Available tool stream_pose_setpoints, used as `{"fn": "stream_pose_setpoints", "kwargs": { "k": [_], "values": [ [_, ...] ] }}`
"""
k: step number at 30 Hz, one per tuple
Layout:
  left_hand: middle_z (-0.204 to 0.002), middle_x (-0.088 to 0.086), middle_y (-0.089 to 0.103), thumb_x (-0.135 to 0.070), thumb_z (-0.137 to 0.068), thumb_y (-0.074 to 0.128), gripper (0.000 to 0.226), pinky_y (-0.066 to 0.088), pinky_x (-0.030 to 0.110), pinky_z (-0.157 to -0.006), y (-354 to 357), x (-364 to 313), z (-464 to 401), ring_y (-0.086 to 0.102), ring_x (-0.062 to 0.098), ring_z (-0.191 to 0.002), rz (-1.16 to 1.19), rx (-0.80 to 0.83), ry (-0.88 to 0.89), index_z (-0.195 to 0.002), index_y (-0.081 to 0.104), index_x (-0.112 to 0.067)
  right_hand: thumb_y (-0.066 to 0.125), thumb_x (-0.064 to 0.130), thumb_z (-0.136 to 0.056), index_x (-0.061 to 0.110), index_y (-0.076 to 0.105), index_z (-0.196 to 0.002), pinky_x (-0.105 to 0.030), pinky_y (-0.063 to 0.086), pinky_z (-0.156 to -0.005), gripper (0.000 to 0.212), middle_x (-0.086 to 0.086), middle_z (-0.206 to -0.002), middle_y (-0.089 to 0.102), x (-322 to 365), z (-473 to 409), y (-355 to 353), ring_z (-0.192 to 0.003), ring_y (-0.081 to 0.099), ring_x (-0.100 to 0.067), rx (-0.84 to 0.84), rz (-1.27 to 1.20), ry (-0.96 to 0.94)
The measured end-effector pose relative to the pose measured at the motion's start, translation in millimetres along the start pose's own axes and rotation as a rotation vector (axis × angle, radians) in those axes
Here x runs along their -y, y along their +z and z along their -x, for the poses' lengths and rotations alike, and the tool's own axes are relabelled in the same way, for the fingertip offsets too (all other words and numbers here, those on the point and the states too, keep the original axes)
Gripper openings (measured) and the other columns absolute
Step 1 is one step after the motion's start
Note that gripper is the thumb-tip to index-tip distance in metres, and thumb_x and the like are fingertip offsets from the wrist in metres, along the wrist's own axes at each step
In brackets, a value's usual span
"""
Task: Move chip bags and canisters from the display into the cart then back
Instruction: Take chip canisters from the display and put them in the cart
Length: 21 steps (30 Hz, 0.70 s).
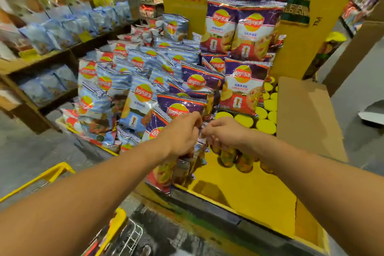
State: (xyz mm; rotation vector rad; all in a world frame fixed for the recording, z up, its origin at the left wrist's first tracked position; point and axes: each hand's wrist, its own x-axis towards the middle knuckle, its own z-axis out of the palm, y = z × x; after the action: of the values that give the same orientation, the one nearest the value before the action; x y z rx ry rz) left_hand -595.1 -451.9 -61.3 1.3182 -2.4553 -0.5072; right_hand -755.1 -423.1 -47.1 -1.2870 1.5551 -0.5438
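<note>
Both my hands meet over the front of the yellow display point(245, 191). My left hand point(182, 133) pinches the top seam of a purple chip bag point(160, 164) that hangs upright at the display's front edge. My right hand point(224, 133) pinches the same seam from the right. Behind them stand stacked purple chip bags point(243, 87) and blue chip bags point(141, 97). Canisters with yellow lids point(266, 125) fill the display's right side, some partly hidden under my right wrist. The cart point(116, 233), yellow-framed with a wire basket, shows at the bottom left.
A tall yellow cardboard backboard point(301, 52) rises behind the bags. A brown cardboard flap point(307, 118) stands to the right of the canisters. Wooden shelves point(41, 62) with blue snack bags line the left. Grey floor point(31, 151) lies between the shelves and the cart.
</note>
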Motion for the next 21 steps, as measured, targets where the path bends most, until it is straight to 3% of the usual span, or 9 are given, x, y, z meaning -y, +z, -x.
{"fn": "stream_pose_setpoints", "kwargs": {
  "k": [5,11,16,21],
  "values": [
    [-0.100,0.009,0.063,-0.018,-0.097,0.046,0.016,0.045,0.041,-0.078,-44.9,39.9,64.3,0.055,0.030,-0.092,-0.030,-0.080,-0.098,-0.107,0.057,-0.011,0.061,0.018,-0.094,0.011,0.065,-0.075,-0.017,0.034,-0.036,0.021,0.000,-0.055,0.059,46.9,11.0,57.1,-0.040,0.046,-0.008,0.059,0.015,-0.084],
    [-0.103,0.011,0.064,-0.019,-0.097,0.048,0.015,0.047,0.044,-0.081,-80.5,89.6,146.6,0.057,0.031,-0.092,-0.041,-0.097,-0.177,-0.106,0.057,-0.012,0.058,0.027,-0.099,0.010,0.067,-0.084,-0.024,0.038,-0.047,0.025,-0.006,-0.071,0.061,84.5,20.7,144.2,-0.051,0.049,-0.013,0.175,0.099,-0.143],
    [-0.101,0.011,0.065,-0.021,-0.091,0.045,0.019,0.049,0.044,-0.082,-103.3,141.2,223.8,0.059,0.033,-0.093,-0.065,-0.081,-0.314,-0.104,0.055,-0.013,0.056,0.023,-0.099,0.009,0.065,-0.083,-0.023,0.040,-0.046,0.023,-0.004,-0.065,0.058,107.2,35.2,225.6,-0.050,0.050,-0.016,0.245,0.169,-0.176],
    [-0.108,0.014,0.066,-0.011,-0.093,0.046,0.020,0.048,0.040,-0.086,-109.7,196.4,295.2,0.059,0.035,-0.102,-0.070,-0.062,-0.467,-0.110,0.057,-0.011,0.056,0.019,-0.100,0.003,0.060,-0.087,-0.023,0.042,-0.044,0.022,-0.010,-0.069,0.057,113.7,27.6,300.4,-0.048,0.052,-0.014,0.364,0.193,-0.150]
  ]
}}
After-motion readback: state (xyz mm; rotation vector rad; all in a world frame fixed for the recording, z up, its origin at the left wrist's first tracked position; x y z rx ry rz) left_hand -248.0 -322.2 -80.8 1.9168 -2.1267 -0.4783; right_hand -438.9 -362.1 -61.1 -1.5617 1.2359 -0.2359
